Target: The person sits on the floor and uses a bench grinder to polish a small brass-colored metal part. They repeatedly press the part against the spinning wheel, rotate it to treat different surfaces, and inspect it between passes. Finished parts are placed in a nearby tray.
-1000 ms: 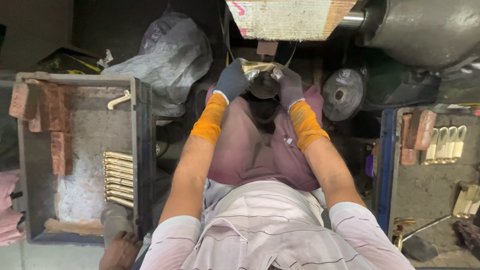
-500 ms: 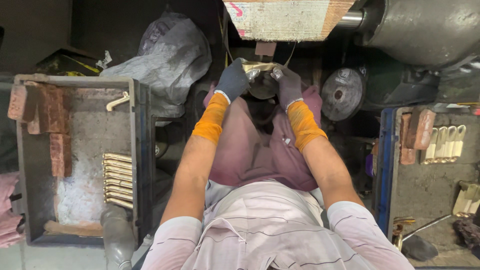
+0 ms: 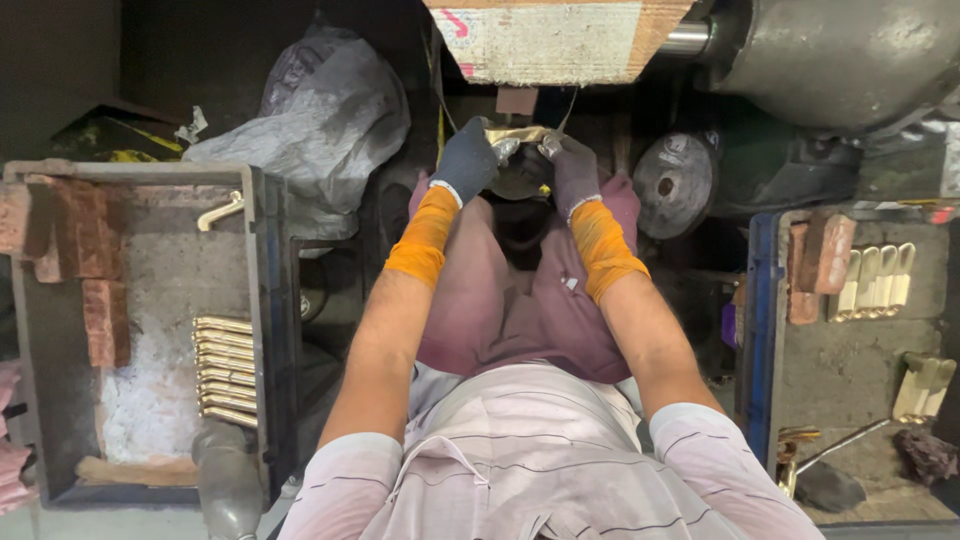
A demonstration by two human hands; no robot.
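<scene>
Brass-coloured metal piece is gripped at both ends by gloved fingers; left fingers are curled over its left end, right fingers closed over its right end; piece is held level, pressed against a dark round wheel just below it, approx. centre-top of view, under a worn wooden block. Left hand and right hand are both covered by dark grey gloves w/ orange cuffs running down to mid-forearm; bare forearms lead back to pale striped sleeves. Lap is covered by a maroon apron.

On the left side a grey metal tray is seen; a row of brass-coloured handles is stacked side by side in it, w/ one more bent handle lying apart nr. the top edge; reddish bricks are set along its upper left. A crumpled grey plastic bag is lying behind the tray. On the right a blue-edged tray holds more bricks and pale brass pieces laid in a row; a spare dark disc is propped btw. that tray and the hands; a large grey motor housing fills the top right corner.
</scene>
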